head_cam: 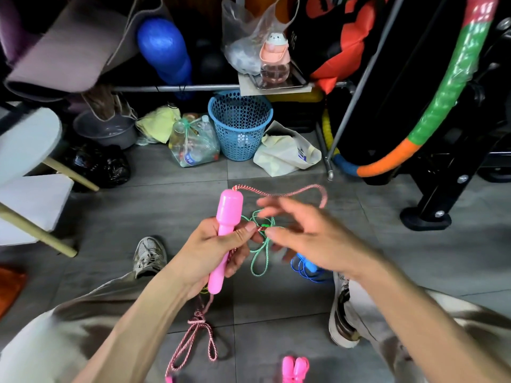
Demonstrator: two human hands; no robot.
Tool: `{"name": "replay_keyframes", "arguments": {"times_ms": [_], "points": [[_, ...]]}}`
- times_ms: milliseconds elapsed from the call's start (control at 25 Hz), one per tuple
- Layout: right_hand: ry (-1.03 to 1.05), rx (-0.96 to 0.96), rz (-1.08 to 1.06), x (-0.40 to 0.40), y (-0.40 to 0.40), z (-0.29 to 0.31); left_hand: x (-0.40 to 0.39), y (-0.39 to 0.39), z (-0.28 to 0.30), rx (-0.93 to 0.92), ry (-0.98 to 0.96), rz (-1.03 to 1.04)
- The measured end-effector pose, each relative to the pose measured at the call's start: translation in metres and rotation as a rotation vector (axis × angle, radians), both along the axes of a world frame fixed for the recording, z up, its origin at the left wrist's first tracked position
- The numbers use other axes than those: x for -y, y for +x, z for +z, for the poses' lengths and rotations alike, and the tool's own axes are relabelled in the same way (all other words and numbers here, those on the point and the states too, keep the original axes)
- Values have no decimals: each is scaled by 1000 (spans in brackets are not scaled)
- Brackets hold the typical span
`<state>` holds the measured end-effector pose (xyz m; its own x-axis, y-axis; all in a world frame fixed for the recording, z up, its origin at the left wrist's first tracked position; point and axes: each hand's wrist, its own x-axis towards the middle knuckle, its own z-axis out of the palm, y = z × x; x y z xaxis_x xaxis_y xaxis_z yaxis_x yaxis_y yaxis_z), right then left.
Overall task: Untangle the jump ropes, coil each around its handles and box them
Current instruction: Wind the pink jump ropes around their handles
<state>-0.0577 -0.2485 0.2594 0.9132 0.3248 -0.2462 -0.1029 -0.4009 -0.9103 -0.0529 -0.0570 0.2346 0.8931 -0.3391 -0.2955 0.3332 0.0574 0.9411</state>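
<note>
My left hand (214,251) grips a pink jump-rope handle (225,233), held upright above the grey tiled floor. Its pink braided rope (279,192) arcs from the handle's top to the right and passes behind my right hand (301,233). That hand hovers just right of the handle with fingers spread and blurred. A green rope (261,251) lies looped on the floor below both hands. A blue rope with a blue handle (307,268) lies partly hidden under my right wrist. More pink rope (199,335) hangs knotted below the handle. A pair of hot-pink handles (294,369) rests at the bottom edge.
My shoes (149,255) (343,313) flank the ropes. A blue mesh basket (240,124), a bag of plastic bottles (193,142) and a pale bag (286,150) stand ahead under a metal rack. A colourful hoop (431,111) and a black stand foot (425,217) are at right.
</note>
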Motion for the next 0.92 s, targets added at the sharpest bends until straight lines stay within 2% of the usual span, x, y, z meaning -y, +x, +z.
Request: {"name": "replay_keyframes", "arguments": {"times_ms": [40, 80, 200, 320, 400, 440, 520, 560, 600, 680, 760, 840, 920], "points": [[100, -56, 41, -11, -3, -4, 2, 0, 0, 5, -5, -2], [99, -24, 53, -16, -3, -8, 3, 0, 0, 5, -4, 5], [-227, 261, -17, -1, 10, -3, 2, 3, -1, -30, 25, 48], [-421, 446, -329, 36, 21, 13, -5, 7, 0, -34, 49, 78], [-607, 496, -583, 63, 26, 19, -13, 8, 2, -15, 38, 101], [-734, 500, -632, 71, 26, 22, -16, 8, 3, -4, 34, 102], [-850, 452, -547, 71, 26, 18, -18, 7, 4, 15, 25, 88], [-792, 407, -440, 63, 23, 16, -17, 6, 3, 18, 17, 78], [-649, 332, -308, 48, 18, 12, -15, 5, 2, 18, 12, 68], [-217, 134, -89, 11, 4, 3, -11, 3, -1, 27, 11, 37], [52, -12, 9, -17, -5, -4, -7, 1, -3, 55, 24, 2], [91, -31, 11, -25, -6, -6, -7, 1, -4, 63, 40, 2], [-65, 82, -97, -11, 4, -4, -9, 3, -4, 43, 53, 11]]}}
